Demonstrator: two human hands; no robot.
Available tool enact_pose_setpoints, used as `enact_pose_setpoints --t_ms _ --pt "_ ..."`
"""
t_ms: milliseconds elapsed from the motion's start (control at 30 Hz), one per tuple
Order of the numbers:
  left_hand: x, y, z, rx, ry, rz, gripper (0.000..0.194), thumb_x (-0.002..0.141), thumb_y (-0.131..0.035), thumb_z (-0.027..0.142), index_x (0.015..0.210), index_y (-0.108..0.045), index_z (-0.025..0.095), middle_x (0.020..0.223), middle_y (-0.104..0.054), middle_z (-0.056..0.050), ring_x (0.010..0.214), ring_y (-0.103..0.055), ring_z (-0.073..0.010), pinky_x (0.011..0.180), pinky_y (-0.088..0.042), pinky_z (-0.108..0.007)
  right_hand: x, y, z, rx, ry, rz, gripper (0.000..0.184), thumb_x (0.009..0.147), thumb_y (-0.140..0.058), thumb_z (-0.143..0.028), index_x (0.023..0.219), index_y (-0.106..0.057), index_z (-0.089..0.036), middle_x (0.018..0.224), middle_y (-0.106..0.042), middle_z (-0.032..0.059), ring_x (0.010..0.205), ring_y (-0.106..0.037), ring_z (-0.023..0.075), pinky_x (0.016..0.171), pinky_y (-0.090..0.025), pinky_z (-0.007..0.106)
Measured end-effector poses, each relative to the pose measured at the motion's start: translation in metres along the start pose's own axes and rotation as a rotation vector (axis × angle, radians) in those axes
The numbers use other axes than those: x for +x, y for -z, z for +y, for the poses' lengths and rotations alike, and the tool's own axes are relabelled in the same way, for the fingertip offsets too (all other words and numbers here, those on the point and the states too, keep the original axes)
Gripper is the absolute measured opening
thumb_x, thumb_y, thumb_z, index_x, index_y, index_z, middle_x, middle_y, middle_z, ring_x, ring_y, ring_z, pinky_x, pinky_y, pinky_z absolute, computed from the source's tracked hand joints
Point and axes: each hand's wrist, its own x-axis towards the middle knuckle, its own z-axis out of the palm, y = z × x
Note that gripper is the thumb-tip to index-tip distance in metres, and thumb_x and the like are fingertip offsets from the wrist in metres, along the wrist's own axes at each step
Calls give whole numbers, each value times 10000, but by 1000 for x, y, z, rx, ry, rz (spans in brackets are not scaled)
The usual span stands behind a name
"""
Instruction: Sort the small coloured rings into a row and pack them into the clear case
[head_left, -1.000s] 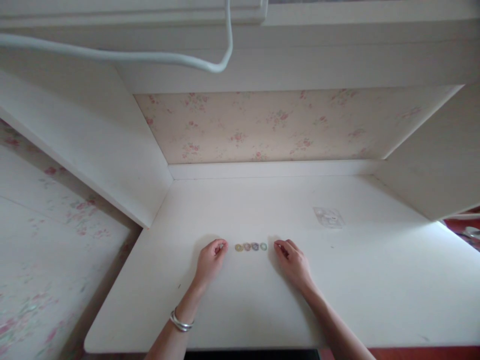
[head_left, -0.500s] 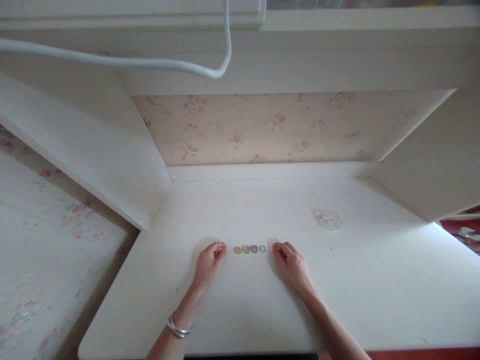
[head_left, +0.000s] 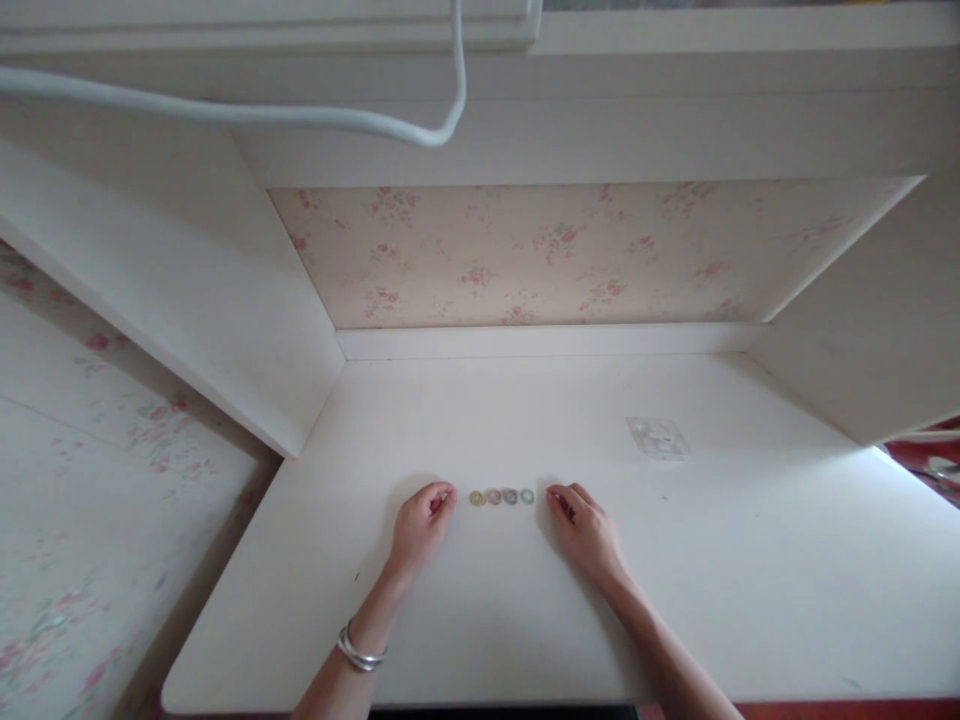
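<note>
Several small coil-like rings lie in a short row on the white tabletop (head_left: 480,620): a yellow ring (head_left: 478,498), a pink ring (head_left: 493,497), a purple ring (head_left: 511,496) and a pale green ring (head_left: 527,496). Just left of the yellow one rests my left hand (head_left: 422,520), thumb and fingertips pinched together, with nothing visible between them. My right hand (head_left: 585,525) mirrors it beside the pale green ring, also closed and showing nothing held. Neither hand touches the row. A silver bangle (head_left: 360,650) circles my left wrist.
A clear, flat plastic case or packet (head_left: 658,438) lies farther back on the right. White panels wall in the tabletop left and right, with floral wallpaper (head_left: 525,255) behind. A white cable (head_left: 300,115) hangs across the upper left.
The view has shifted very slightly. Both hands and the row of rings keep their places.
</note>
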Motion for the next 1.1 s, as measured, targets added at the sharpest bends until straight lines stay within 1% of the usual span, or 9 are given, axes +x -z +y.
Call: enact_pose_setpoints --t_ms 267,467,600,800,1100 --pt "0 1 3 1 0 2 356 848 -448 453 886 -663 172 578 -526 24 529 -458 -115 518 -332 -208 0 0 -1 -7 7 -1 374 925 -324 -441 953 -639 -243 868 -635 33 691 -595 153 615 -413 246" --pt "0 1 3 4 -18 13 356 848 -444 441 895 -665 166 601 -556 12 539 -468 -117 518 -335 -209 -1 0 -1 -2 6 8 350 926 -340 -431 945 -637 -248 868 -636 26 692 -594 150 617 -414 236" --pt "0 1 3 17 -18 -2 357 851 -441 445 889 -663 168 602 -556 13 539 -472 -119 529 -346 -213 -1 0 -1 7 19 11 353 931 -335 -433 943 -634 -245 854 -632 27 682 -590 150 615 -410 235" --pt "0 1 3 11 -20 3 355 849 -440 440 887 -665 167 631 -598 -1 551 -504 -124 530 -360 -215 0 -1 0 14 27 23 359 927 -340 -430 943 -644 -239 842 -632 31 676 -591 147 614 -413 232" --pt "0 0 1 31 -21 3 362 855 -437 453 899 -660 171 646 -597 2 569 -506 -124 555 -373 -216 -1 -2 0 -8 27 26 364 924 -335 -428 937 -649 -244 860 -641 31 676 -597 144 621 -418 230"
